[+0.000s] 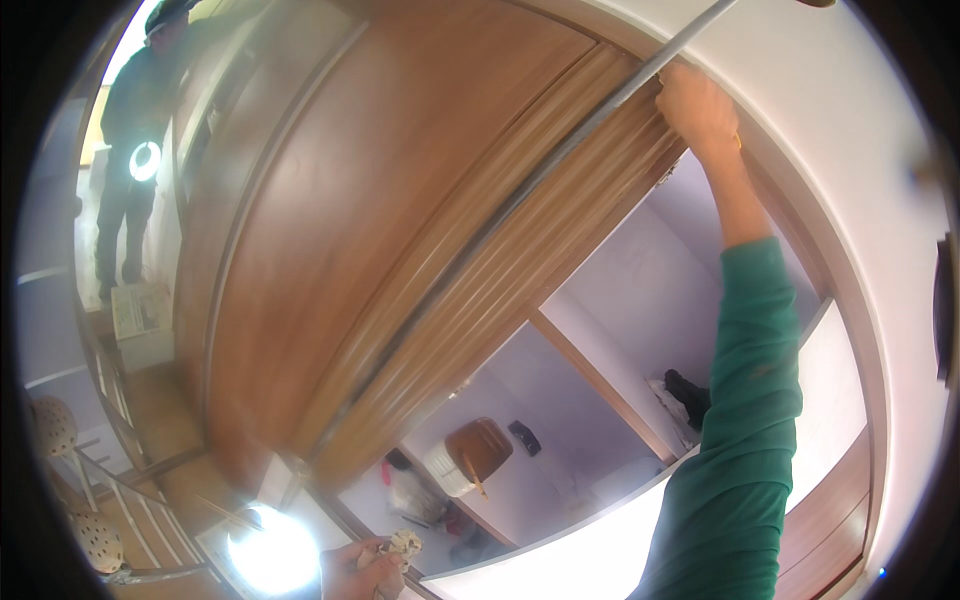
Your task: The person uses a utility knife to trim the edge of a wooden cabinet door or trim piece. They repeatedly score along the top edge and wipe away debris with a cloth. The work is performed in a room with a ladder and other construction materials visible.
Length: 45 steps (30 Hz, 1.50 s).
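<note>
My right arm in a green sleeve reaches up to a ribbed wooden trim at the top of a wardrobe. My right hand is closed in a fist against the trim's upper end, beside a long grey metal rail. What its fingers hold, if anything, is hidden. Low in the view, my left hand is closed on a crumpled pale cloth, partly cut off by the lower edge. Next to it glares a bright round light. A glossy brown wooden panel slants across the middle.
Behind the trim lie shelf compartments holding a brown-and-white container with a brush, a black item and dark cloth. A ladder-like frame with perforated pads stands lower left. A person shows upper left, perhaps reflected.
</note>
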Each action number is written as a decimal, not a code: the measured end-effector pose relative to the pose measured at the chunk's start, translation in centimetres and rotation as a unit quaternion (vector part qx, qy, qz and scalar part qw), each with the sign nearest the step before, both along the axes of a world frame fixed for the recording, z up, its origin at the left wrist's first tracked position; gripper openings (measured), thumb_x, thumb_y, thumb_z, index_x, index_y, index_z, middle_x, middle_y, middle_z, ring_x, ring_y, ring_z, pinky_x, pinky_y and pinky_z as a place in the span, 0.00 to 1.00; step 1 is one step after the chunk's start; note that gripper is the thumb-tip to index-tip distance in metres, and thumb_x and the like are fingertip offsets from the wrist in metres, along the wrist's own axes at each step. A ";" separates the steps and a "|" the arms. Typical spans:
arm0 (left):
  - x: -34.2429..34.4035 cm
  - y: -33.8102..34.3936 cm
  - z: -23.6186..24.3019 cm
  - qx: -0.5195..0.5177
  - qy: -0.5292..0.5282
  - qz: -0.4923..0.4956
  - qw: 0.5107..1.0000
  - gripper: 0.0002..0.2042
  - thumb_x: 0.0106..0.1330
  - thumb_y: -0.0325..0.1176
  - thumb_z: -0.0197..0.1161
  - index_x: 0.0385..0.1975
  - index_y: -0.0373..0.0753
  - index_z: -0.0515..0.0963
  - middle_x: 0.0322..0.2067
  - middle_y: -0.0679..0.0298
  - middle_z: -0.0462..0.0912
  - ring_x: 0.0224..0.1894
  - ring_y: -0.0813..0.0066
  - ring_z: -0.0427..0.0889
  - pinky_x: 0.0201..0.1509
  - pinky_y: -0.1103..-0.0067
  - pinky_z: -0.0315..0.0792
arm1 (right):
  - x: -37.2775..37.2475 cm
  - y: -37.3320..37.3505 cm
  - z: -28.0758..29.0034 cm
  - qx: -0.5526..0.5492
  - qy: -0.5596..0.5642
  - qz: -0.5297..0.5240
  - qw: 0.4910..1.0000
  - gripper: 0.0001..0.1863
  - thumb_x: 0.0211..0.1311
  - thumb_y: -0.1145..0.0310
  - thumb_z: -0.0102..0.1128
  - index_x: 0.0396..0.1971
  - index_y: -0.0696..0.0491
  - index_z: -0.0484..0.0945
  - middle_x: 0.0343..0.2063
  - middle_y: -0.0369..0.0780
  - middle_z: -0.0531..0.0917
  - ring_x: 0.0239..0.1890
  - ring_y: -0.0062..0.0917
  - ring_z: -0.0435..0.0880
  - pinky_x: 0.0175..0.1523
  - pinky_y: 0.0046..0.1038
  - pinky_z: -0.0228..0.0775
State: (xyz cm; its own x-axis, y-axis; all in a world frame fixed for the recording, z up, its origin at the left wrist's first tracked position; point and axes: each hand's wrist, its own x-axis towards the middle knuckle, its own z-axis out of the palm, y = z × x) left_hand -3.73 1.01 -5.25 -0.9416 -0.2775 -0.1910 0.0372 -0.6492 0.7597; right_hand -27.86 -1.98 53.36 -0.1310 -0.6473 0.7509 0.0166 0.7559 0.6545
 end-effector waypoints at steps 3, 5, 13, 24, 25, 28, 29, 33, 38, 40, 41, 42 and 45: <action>0.0 -0.2 0.1 -0.001 0.012 -0.010 1.000 0.13 0.70 0.27 0.60 0.50 0.26 0.77 0.21 0.65 0.77 0.17 0.84 0.70 0.17 0.86 0.61 | 1.1 -0.3 0.8 -0.031 -0.048 0.026 0.998 0.13 0.66 0.64 0.54 0.45 0.50 0.84 0.42 0.48 0.86 0.45 0.44 0.85 0.51 0.42 0.77; -0.1 -0.3 0.0 -0.005 0.008 -0.016 1.000 0.13 0.70 0.27 0.59 0.50 0.26 0.77 0.21 0.65 0.77 0.17 0.84 0.70 0.17 0.86 0.61 | 1.9 0.2 1.2 -0.043 -0.068 0.047 0.996 0.14 0.68 0.62 0.53 0.47 0.49 0.84 0.43 0.48 0.86 0.45 0.44 0.85 0.52 0.42 0.76; -0.3 -0.5 -0.4 -0.021 -0.005 -0.028 0.999 0.12 0.71 0.28 0.57 0.48 0.26 0.78 0.22 0.65 0.78 0.18 0.84 0.71 0.19 0.86 0.64 | 1.8 1.0 0.9 -0.012 -0.043 0.042 0.998 0.14 0.68 0.63 0.52 0.46 0.49 0.85 0.41 0.48 0.86 0.44 0.44 0.85 0.50 0.43 0.77; -0.7 -0.5 -1.4 -0.033 0.017 0.007 0.999 0.13 0.70 0.28 0.60 0.48 0.26 0.79 0.23 0.65 0.79 0.19 0.82 0.73 0.21 0.85 0.67 | 1.8 -0.2 0.0 -0.001 -0.010 0.020 1.000 0.12 0.59 0.71 0.54 0.39 0.55 0.84 0.39 0.48 0.86 0.44 0.46 0.85 0.49 0.43 0.78; -0.8 -0.5 -1.4 -0.031 0.017 0.009 0.999 0.13 0.70 0.28 0.60 0.49 0.26 0.79 0.23 0.65 0.79 0.19 0.82 0.73 0.21 0.85 0.67 | 1.8 -0.3 0.0 -0.001 -0.016 0.023 1.000 0.12 0.59 0.71 0.54 0.39 0.55 0.84 0.39 0.48 0.86 0.44 0.46 0.85 0.49 0.42 0.79; -0.9 -0.5 -1.4 -0.026 0.009 0.010 1.000 0.14 0.69 0.28 0.61 0.49 0.26 0.78 0.23 0.65 0.79 0.19 0.83 0.73 0.21 0.85 0.67 | 1.9 -0.6 0.5 -0.003 -0.028 0.031 0.999 0.13 0.59 0.71 0.54 0.40 0.55 0.84 0.39 0.49 0.86 0.44 0.46 0.86 0.48 0.42 0.79; -0.9 -0.5 -1.4 -0.022 0.008 0.006 1.000 0.14 0.68 0.28 0.62 0.49 0.26 0.79 0.23 0.65 0.79 0.19 0.83 0.73 0.21 0.85 0.67 | 2.0 -0.6 0.8 0.004 -0.026 0.042 0.999 0.13 0.59 0.71 0.54 0.41 0.55 0.84 0.39 0.49 0.86 0.44 0.46 0.86 0.48 0.42 0.79; -0.8 -0.6 -1.2 -0.031 0.002 0.022 0.999 0.13 0.68 0.27 0.63 0.49 0.27 0.79 0.23 0.64 0.80 0.19 0.83 0.73 0.20 0.85 0.67 | 2.0 -0.5 1.4 0.009 -0.043 0.081 0.996 0.17 0.61 0.68 0.51 0.45 0.55 0.84 0.37 0.50 0.86 0.38 0.43 0.87 0.46 0.41 0.80; -0.5 -0.7 -1.3 -0.031 0.012 0.027 0.999 0.13 0.67 0.26 0.63 0.49 0.26 0.79 0.24 0.63 0.80 0.18 0.82 0.73 0.19 0.84 0.66 | 2.7 -0.8 2.8 -0.080 -0.204 0.096 0.971 0.20 0.62 0.65 0.49 0.50 0.54 0.83 0.36 0.50 0.86 0.29 0.37 0.86 0.43 0.38 0.79; -0.5 -0.8 -1.4 -0.018 0.016 0.030 0.999 0.13 0.67 0.26 0.63 0.49 0.26 0.78 0.23 0.63 0.80 0.18 0.82 0.72 0.18 0.84 0.65 | 2.9 -0.8 3.7 -0.095 -0.224 0.060 0.968 0.20 0.62 0.65 0.49 0.50 0.53 0.83 0.37 0.50 0.86 0.29 0.37 0.86 0.44 0.38 0.79; -0.5 -0.8 -1.5 -0.007 0.021 0.026 0.999 0.13 0.67 0.25 0.63 0.48 0.25 0.78 0.22 0.63 0.79 0.18 0.82 0.72 0.18 0.84 0.64 | 2.8 -0.5 4.0 -0.086 -0.220 0.059 0.970 0.20 0.63 0.64 0.49 0.50 0.53 0.84 0.37 0.50 0.86 0.31 0.38 0.86 0.45 0.39 0.79; -0.5 -0.8 -1.6 0.004 0.025 0.022 0.999 0.12 0.67 0.25 0.62 0.47 0.25 0.78 0.22 0.63 0.79 0.17 0.82 0.72 0.17 0.84 0.64 | 2.7 -0.2 4.4 -0.067 -0.222 0.062 0.971 0.20 0.63 0.64 0.49 0.50 0.52 0.84 0.38 0.50 0.86 0.33 0.39 0.87 0.46 0.39 0.79; -0.5 -0.7 -1.7 0.034 0.028 0.023 0.999 0.11 0.67 0.24 0.62 0.46 0.25 0.78 0.21 0.64 0.77 0.16 0.82 0.70 0.16 0.84 0.62 | 1.3 0.3 4.4 -0.008 -0.122 0.071 0.990 0.19 0.64 0.63 0.50 0.50 0.51 0.84 0.39 0.50 0.86 0.40 0.42 0.86 0.49 0.41 0.77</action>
